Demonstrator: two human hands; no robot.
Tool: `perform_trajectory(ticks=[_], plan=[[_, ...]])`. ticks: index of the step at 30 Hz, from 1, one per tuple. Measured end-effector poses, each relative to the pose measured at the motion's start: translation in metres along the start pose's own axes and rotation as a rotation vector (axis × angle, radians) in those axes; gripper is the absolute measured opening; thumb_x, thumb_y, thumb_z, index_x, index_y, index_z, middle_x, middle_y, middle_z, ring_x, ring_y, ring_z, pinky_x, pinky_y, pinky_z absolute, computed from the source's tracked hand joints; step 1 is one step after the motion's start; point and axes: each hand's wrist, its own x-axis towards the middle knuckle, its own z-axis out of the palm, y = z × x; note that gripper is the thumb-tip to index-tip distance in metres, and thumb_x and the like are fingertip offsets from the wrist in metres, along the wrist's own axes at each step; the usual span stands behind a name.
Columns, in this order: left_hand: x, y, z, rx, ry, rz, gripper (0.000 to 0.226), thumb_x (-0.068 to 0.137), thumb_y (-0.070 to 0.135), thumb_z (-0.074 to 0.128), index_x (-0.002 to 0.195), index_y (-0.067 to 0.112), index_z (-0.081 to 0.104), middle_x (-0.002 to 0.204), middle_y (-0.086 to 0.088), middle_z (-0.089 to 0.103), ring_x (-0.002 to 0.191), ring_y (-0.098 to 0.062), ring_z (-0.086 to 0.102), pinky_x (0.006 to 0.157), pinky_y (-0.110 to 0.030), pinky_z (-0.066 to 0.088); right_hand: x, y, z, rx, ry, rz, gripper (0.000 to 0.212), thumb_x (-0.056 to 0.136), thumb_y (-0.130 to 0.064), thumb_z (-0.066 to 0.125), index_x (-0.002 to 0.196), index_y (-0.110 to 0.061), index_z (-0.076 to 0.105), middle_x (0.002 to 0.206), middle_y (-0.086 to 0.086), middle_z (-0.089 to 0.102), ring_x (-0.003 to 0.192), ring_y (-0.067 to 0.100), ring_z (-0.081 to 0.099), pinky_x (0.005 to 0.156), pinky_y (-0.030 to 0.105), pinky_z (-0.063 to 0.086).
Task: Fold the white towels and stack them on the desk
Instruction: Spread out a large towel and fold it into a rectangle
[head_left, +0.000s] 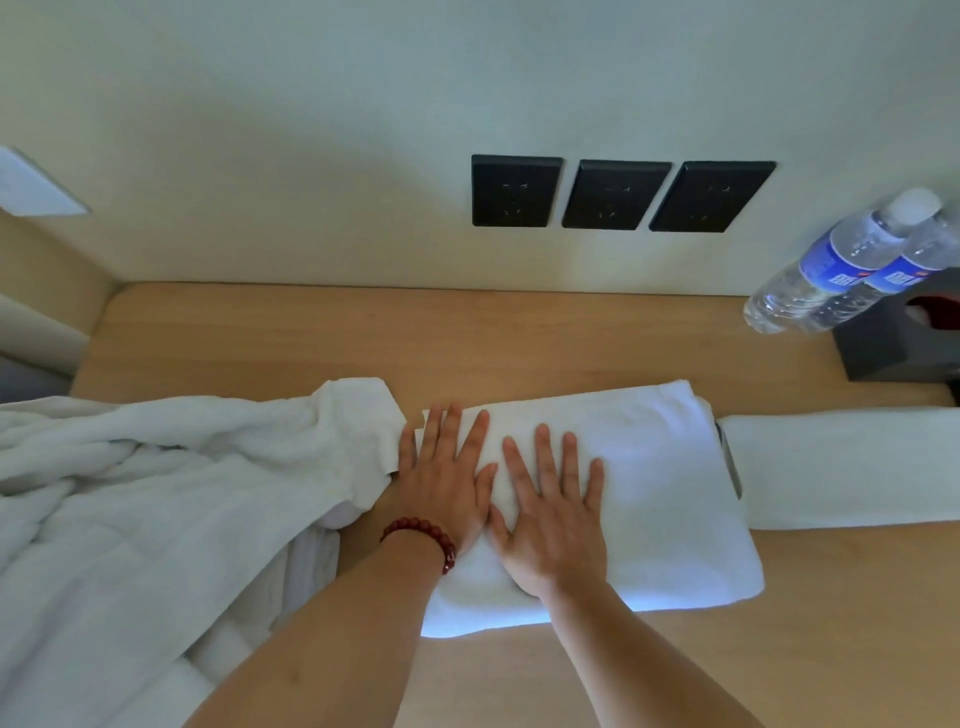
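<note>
Counter (519, 332), light wood, spans the frame from centre to lower right, wall behind it.

Loose towel pile (130, 493), white and crumpled, fills the lower left; its upper right corner touches the left hand's outer fingers.

Folded towel (665, 493), white, neat rectangle, lies flat on the counter at centre. Second folded towel (841, 467) just right of it at the right edge of the frame, a thin dark strip showing between the two.

Left hand (447, 483) and right hand (553, 514): both flat, fingers straight and spread, palms pressing on the left half of the centre towel. Thumbs nearly touch. Neither grips anything.

Three black sockets (618, 193) in a row on the wall, upper centre-right.

Two water bottles (841, 265), blue labels, upper right, beside a dark box (893, 348).

Red bead bracelet (423, 538) on the left wrist.
</note>
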Motion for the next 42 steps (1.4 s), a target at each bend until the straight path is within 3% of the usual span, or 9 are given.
perform_trajectory(ticks=[6,12,15,19,25,31,36,38,42], plan=[[-0.01,0.012,0.004,-0.035,0.015,-0.141,0.063,0.101,0.05,0.002,0.149,0.023,-0.029,0.163,-0.007,-0.026,0.15,-0.022,-0.025,0.122,-0.05,-0.009,0.001,-0.001,-0.004,0.007,-0.032,0.012,0.071,0.097,-0.065,0.026,0.16,-0.036,0.011,0.169,0.004,-0.001,0.155,0.033,-0.005,0.121,0.063,0.004],[-0.039,0.015,0.026,-0.039,0.073,-0.195,0.069,0.097,0.053,-0.003,0.156,0.02,-0.019,0.162,-0.006,-0.027,0.15,-0.024,-0.024,0.123,-0.05,-0.005,0.004,0.006,-0.021,0.106,-0.165,-0.069,0.067,0.096,-0.061,0.006,0.156,-0.041,-0.016,0.163,-0.003,-0.03,0.148,0.024,-0.032,0.12,0.055,-0.015],[-0.04,0.017,0.031,-0.017,0.114,-0.22,0.071,0.097,0.054,-0.004,0.158,0.017,-0.01,0.165,-0.009,-0.015,0.153,-0.026,-0.014,0.123,-0.05,-0.001,0.002,0.02,-0.033,0.143,-0.168,-0.095,0.069,0.092,-0.062,-0.004,0.158,-0.042,-0.01,0.166,-0.006,-0.022,0.151,0.02,-0.025,0.122,0.053,-0.013],[-0.042,0.02,0.033,-0.042,0.181,-0.207,0.069,0.101,0.048,0.013,0.16,0.013,0.009,0.167,-0.012,0.004,0.154,-0.027,0.001,0.123,-0.051,0.01,-0.005,0.065,-0.031,0.063,-0.022,-0.038,0.067,0.099,-0.064,0.011,0.16,-0.036,0.016,0.169,0.001,0.008,0.156,0.027,0.004,0.122,0.057,-0.001],[-0.044,0.017,0.033,-0.077,0.232,-0.166,0.071,0.095,0.04,0.029,0.159,0.013,0.017,0.166,-0.011,0.01,0.154,-0.025,0.006,0.122,-0.049,0.016,-0.007,0.145,-0.024,-0.075,-0.001,-0.083,0.069,0.099,-0.066,0.018,0.16,-0.037,0.007,0.169,0.004,0.004,0.155,0.031,0.004,0.122,0.06,0.007],[-0.045,0.016,0.032,-0.057,0.221,-0.171,0.071,0.094,0.038,0.028,0.159,0.012,0.017,0.166,-0.011,0.012,0.154,-0.026,0.009,0.122,-0.049,0.02,-0.007,0.142,-0.02,-0.071,-0.005,-0.076,0.072,0.098,-0.066,0.022,0.16,-0.038,0.0,0.169,0.003,-0.001,0.155,0.029,-0.004,0.123,0.057,0.003],[-0.043,0.02,0.027,-0.003,0.162,-0.193,0.074,0.094,0.042,0.023,0.159,0.01,0.011,0.166,-0.013,0.007,0.154,-0.027,0.005,0.122,-0.049,0.018,-0.006,0.141,-0.022,-0.056,-0.01,-0.08,0.072,0.097,-0.066,0.025,0.16,-0.037,0.006,0.169,0.004,0.002,0.155,0.03,0.0,0.123,0.058,0.005],[-0.041,0.023,0.021,0.044,0.114,-0.202,0.076,0.093,0.044,0.019,0.159,0.007,0.008,0.166,-0.016,0.005,0.154,-0.028,0.004,0.123,-0.048,0.016,-0.006,0.141,-0.024,-0.048,-0.038,-0.074,0.072,0.097,-0.067,0.021,0.16,-0.039,0.001,0.169,0.003,-0.003,0.155,0.029,-0.004,0.123,0.057,0.002],[-0.039,0.036,0.009,0.096,0.026,-0.268,0.078,0.091,0.044,0.007,0.157,0.002,0.0,0.165,-0.018,-0.002,0.154,-0.03,-0.001,0.124,-0.048,0.007,-0.002,0.144,-0.035,-0.023,-0.178,-0.1,0.072,0.094,-0.071,0.008,0.151,-0.044,-0.026,0.161,-0.004,-0.034,0.149,0.023,-0.031,0.122,0.053,-0.012]])
